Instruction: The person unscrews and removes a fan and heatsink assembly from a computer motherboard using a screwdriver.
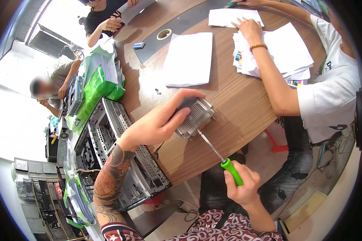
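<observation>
My left hand (164, 119) is closed around a finned metal heat sink with a dark fan (197, 116), thumb on the near side and fingers over the far side. The heat sink rests tilted at the near part of the wooden table. In my right hand (244, 185) is a screwdriver (231, 170) with a bright green handle and a long metal shaft. Its tip meets the near edge of the heat sink; whether it sits in a screw is too small to tell.
An opened computer case (142, 176) stands left of my left forearm, beside a green-and-white package of paper (94, 90). White sheets (189, 60), a tape roll (164, 34) and a small blue box (138, 45) lie farther back. Co-workers sit right, far and left; one person's arm (271, 76) rests over paper stacks.
</observation>
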Available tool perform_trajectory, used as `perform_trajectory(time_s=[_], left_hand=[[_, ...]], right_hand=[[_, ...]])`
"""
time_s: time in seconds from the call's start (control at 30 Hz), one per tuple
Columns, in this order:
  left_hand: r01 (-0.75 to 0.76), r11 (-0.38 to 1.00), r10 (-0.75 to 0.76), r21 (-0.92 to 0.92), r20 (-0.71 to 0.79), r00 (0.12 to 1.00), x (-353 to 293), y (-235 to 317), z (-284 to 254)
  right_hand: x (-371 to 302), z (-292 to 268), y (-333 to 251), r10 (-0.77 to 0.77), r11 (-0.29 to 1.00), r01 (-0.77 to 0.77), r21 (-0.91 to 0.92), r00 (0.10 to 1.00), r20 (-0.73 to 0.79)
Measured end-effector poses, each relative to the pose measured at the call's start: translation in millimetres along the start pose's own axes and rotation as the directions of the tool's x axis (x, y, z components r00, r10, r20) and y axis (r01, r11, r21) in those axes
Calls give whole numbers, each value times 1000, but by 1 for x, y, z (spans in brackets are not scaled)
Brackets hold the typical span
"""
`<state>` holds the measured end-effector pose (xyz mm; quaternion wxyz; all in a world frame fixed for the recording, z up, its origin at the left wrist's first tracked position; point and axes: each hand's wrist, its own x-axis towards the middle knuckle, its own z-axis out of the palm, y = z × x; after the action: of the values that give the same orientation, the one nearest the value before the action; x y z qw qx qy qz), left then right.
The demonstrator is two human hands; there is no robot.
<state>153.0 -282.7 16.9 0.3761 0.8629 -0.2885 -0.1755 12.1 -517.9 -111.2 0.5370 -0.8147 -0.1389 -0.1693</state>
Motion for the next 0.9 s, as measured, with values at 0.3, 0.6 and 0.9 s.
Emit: perform_trajectory(time_s=[0.3,0.6,0.9], left_hand=[[10,1000,-10,-2,4,1000,0,3,0],[1,1000,-1,23,-16,1000,0,-1,-1],[12,1000,-12,4,-2,1000,2,-1,-2]], right_hand=[[0,0,-1,-7,1000,7,-7,1000,4],[-1,12,3,38,992,-32,124,998,-46],[7,-1,-3,39,997,-37,66,999,-23]])
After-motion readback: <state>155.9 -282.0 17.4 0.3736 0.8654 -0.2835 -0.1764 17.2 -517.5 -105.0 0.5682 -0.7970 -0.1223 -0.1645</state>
